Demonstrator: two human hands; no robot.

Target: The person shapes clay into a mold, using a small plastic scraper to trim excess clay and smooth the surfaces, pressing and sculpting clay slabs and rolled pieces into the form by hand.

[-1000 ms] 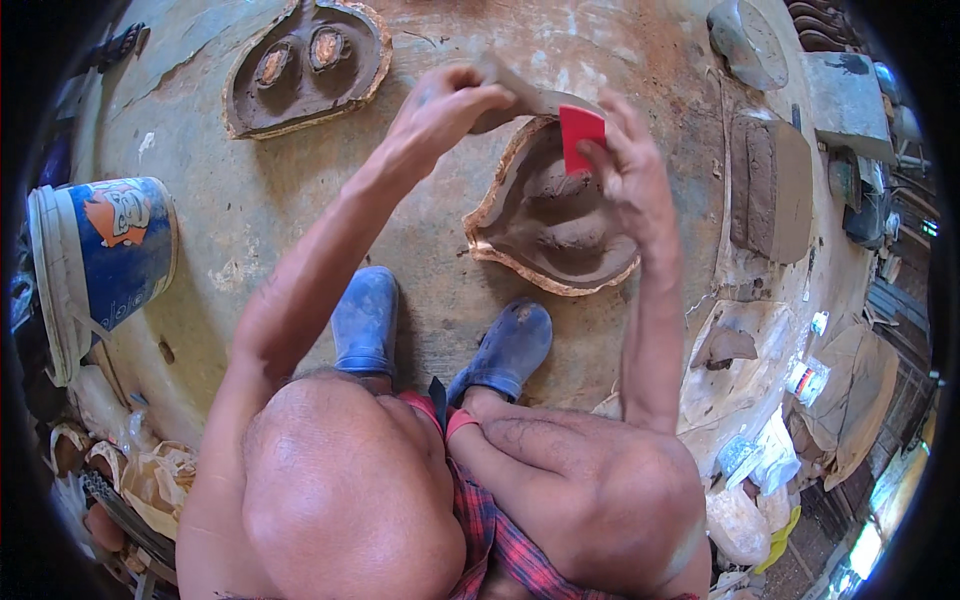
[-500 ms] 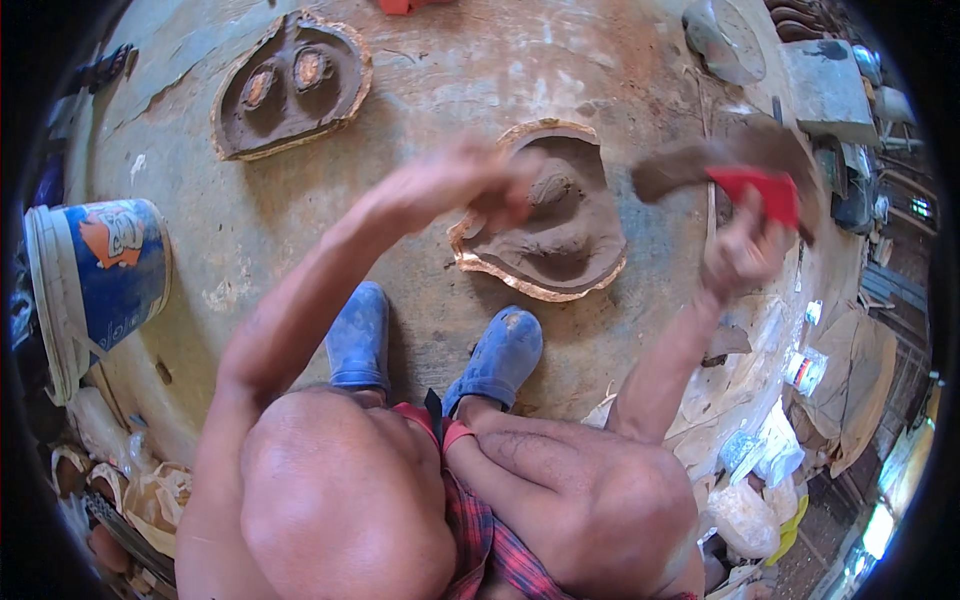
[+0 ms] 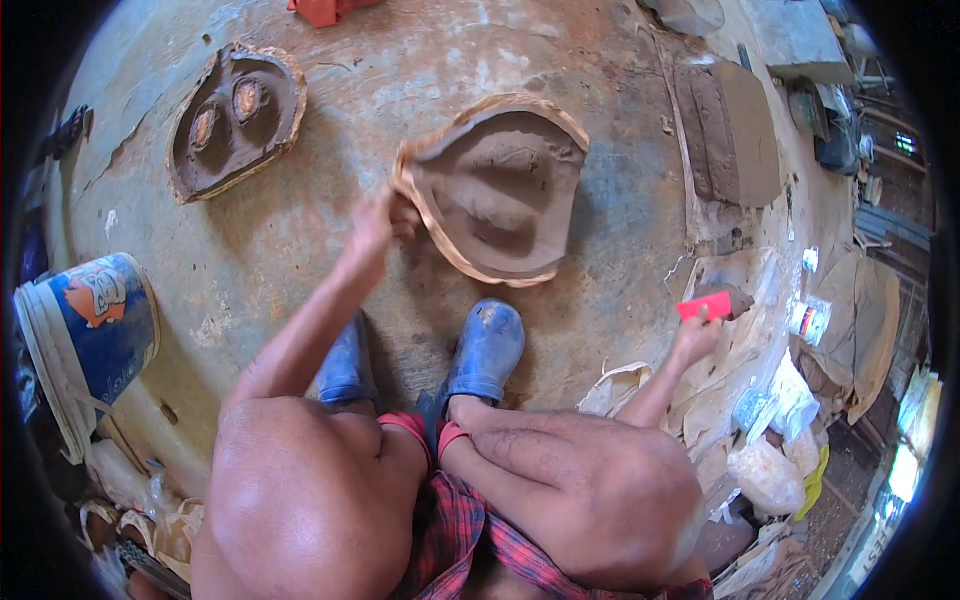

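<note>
A large clay-lined mould point(image 3: 500, 200) with a pale, rough rim lies ahead of my feet, two rounded mounds inside it. My left hand point(image 3: 390, 220) grips the left edge of that mould, fingers curled at the rim. My right hand point(image 3: 700, 338), down at the right, holds a small red flat scraper point(image 3: 703, 305); a dark piece of clay point(image 3: 738, 300) shows just behind it, lying over a crumpled pale sheet point(image 3: 740, 270). A second mould point(image 3: 185, 170) at the back left has two oval raised parts with orange centres.
A blue-and-white bucket point(image 3: 95, 335) stands at left. Blue clogs point(image 3: 485, 350) are on my feet. A clay slab point(image 3: 730, 135), a grey block point(image 3: 800, 40), small containers point(image 3: 808, 322), cardboard point(image 3: 860, 335) and plastic bags point(image 3: 765, 470) line the right. Red cloth point(image 3: 320, 8) lies at the top.
The near mould has turned, its cut edge now facing right. My left hand moved to its left rim. My right hand carried the scraper and clay away to the lower right.
</note>
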